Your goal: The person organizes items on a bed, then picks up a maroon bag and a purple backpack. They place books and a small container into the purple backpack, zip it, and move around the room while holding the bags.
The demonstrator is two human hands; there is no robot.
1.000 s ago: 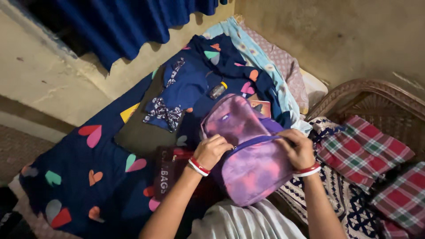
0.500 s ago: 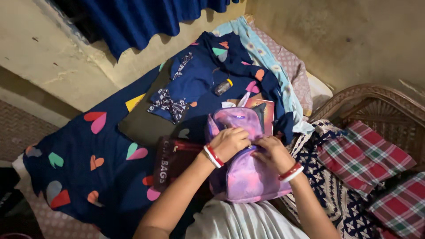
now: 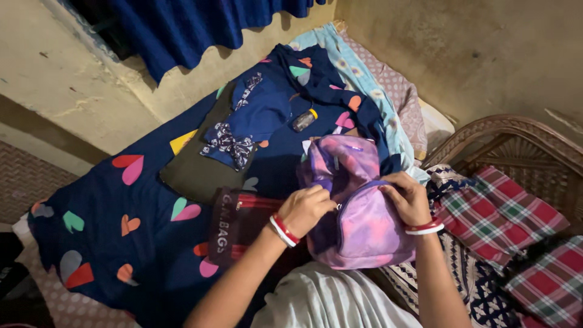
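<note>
Since a moment ago both hands have shifted along the zip line of the purple backpack [image 3: 364,212], which has tipped a little more upright on the person's lap at the edge of the bed [image 3: 91,243]. Now the left hand [image 3: 306,209] pinches at the zip near the top of the front pocket, fingers [image 3: 322,197] closed on what looks like the puller, though the puller itself is hidden. Meanwhile the right hand [image 3: 407,197] clamps the bag's upper right edge, fingers curled over the fabric. Its cloth looks soft, light and floppy, so it likely sags unless one hand braces the seam while the other pulls. Behind it lie a dark shopping bag [image 3: 234,234], folded navy clothes [image 3: 255,118] and a small bottle [image 3: 303,119]; a cane chair [image 3: 522,140] stands to the right.
</note>
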